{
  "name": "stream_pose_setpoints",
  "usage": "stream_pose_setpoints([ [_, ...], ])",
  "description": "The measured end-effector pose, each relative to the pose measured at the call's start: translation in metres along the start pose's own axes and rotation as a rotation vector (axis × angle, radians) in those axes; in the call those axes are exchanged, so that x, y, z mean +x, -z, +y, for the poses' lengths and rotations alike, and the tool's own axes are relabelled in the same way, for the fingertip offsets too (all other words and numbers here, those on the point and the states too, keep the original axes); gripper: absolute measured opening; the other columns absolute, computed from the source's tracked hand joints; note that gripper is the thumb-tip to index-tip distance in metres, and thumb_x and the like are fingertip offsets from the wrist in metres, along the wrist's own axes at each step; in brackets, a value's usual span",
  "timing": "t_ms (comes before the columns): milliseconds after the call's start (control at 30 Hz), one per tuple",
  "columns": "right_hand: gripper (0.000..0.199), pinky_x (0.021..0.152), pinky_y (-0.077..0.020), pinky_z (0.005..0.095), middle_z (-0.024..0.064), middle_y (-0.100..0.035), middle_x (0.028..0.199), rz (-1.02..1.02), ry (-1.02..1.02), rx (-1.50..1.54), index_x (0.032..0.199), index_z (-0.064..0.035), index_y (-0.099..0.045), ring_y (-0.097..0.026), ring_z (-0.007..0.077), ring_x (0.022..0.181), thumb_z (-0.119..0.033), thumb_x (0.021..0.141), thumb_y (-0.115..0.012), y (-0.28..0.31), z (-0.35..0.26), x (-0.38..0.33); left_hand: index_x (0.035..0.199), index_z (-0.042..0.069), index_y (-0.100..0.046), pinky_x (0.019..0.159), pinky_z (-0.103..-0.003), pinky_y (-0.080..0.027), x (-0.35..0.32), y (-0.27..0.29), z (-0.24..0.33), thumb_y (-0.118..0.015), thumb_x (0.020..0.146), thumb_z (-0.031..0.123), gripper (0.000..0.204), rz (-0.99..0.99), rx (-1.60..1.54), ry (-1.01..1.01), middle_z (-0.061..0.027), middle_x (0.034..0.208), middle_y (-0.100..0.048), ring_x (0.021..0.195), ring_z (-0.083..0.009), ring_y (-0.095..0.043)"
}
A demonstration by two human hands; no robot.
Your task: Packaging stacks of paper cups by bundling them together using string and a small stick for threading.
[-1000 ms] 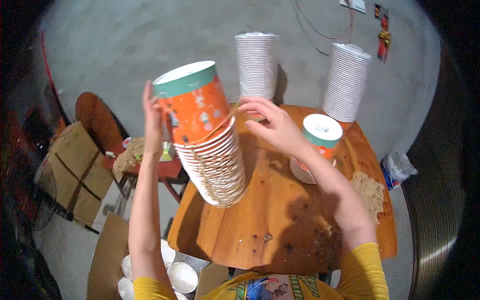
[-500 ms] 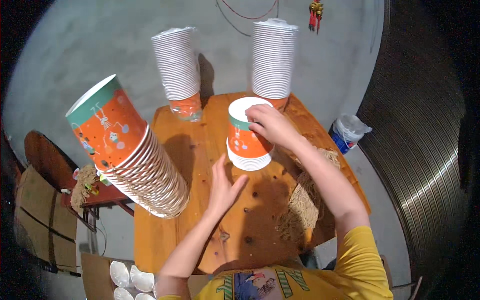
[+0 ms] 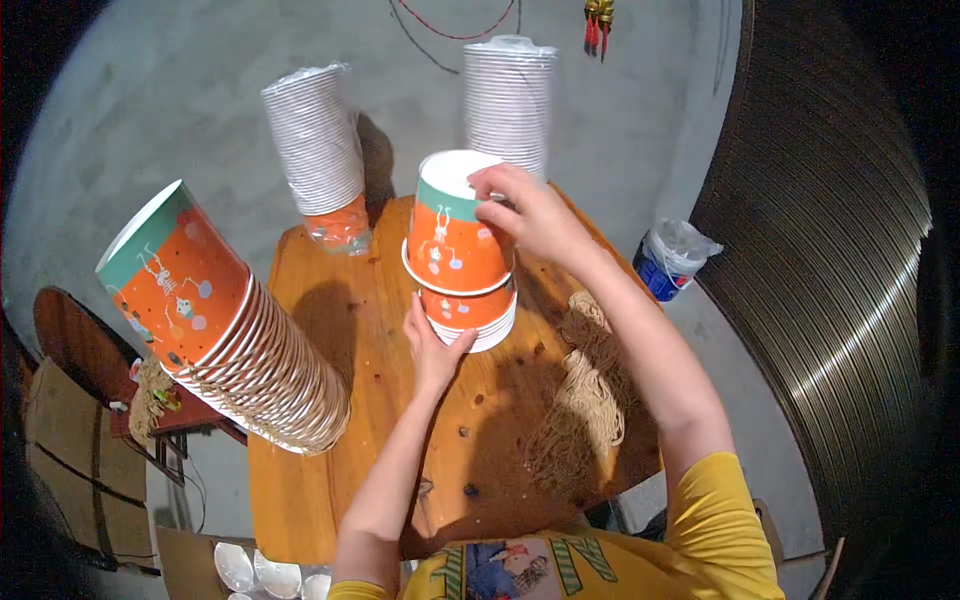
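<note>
Head view: right hand (image 3: 535,215) pinching the top cup (image 3: 455,235) by its rim, left hand (image 3: 432,345) cupped open against the short stack (image 3: 472,315) below, steadying it on the counter (image 3: 340,300).

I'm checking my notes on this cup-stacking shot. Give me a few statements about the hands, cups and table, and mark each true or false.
1. The right hand grips the rim of the top orange cup. True.
2. The left hand lies flat on the table, away from any cup. False: it steadies the short cup stack beneath.
3. Two tall white wrapped stacks stand at the table's far edge. True.
4. The big cup stack on the left stands upright. False: it leans.
</note>
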State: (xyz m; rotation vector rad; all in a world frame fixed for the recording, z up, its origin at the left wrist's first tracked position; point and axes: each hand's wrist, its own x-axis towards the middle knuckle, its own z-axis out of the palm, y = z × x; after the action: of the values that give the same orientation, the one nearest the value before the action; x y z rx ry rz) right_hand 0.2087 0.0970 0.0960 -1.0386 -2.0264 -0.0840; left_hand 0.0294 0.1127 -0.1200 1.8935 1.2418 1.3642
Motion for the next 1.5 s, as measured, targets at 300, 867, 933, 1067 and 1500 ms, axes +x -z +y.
stream_pose_setpoints([
  [300,0.016,0.094,-0.0408,0.0414,0.012,-0.059,0.115,0.351,0.135,-0.064,0.088,-0.0059,-0.055,-0.052,0.0332,0.113,-0.003,0.076,-0.065,0.06,-0.057,-0.1,0.124,0.001,-0.047,0.098,-0.033,-0.039,0.011,0.069,0.133,-0.047,0.095,0.02,0.034,-0.12,-1.245,0.079,-0.0065,0.115,-0.056,0.109,-0.0142,-0.051],
  [867,0.012,0.08,-0.047,0.0397,0.0083,-0.061,0.094,-0.131,-0.164,-0.15,0.09,-0.0086,-0.061,-0.057,0.0304,0.09,-0.011,0.078,-0.064,0.003,-0.028,-0.266,0.098,0.0,-0.058,0.068,-0.036,-0.04,-0.08,0.133,0.136,-0.052,0.081,0.0,0.018,-0.245,0.235,-0.334,-0.0127,0.079,-0.055,0.073,-0.028,-0.052],
  [933,0.013,0.081,-0.0453,0.0391,0.0081,-0.06,0.092,-0.261,-0.673,0.367,0.09,-0.0094,-0.061,-0.056,0.0294,0.09,-0.013,0.078,-0.065,0.0,-0.04,-0.255,0.096,0.001,-0.058,0.067,-0.036,-0.038,-0.082,0.132,0.131,-0.053,0.078,-0.002,0.019,-0.28,0.332,-0.409,-0.0117,0.076,-0.053,0.072,-0.0284,-0.051],
  [1067,0.013,0.081,-0.0442,0.0393,0.0078,-0.058,0.089,-0.277,-0.472,0.109,0.087,-0.0095,-0.06,-0.055,0.029,0.088,-0.015,0.077,-0.066,-0.017,-0.03,-0.268,0.096,0.002,-0.057,0.069,-0.037,-0.038,-0.086,0.128,0.133,-0.055,0.076,-0.002,0.021,-0.308,0.369,-0.451,-0.0115,0.076,-0.053,0.072,-0.0284,-0.052],
  [1500,0.012,0.069,-0.0467,0.039,0.0063,-0.053,0.081,-0.168,-0.221,-0.187,0.077,-0.0104,-0.057,-0.054,0.0267,0.079,-0.017,0.075,-0.067,-0.015,-0.076,-0.253,0.095,0.004,-0.059,0.071,-0.037,-0.039,-0.095,0.121,0.127,-0.059,0.071,-0.001,0.024,-0.342,0.439,-0.505,-0.0086,0.076,-0.054,0.074,-0.0262,-0.053],
])
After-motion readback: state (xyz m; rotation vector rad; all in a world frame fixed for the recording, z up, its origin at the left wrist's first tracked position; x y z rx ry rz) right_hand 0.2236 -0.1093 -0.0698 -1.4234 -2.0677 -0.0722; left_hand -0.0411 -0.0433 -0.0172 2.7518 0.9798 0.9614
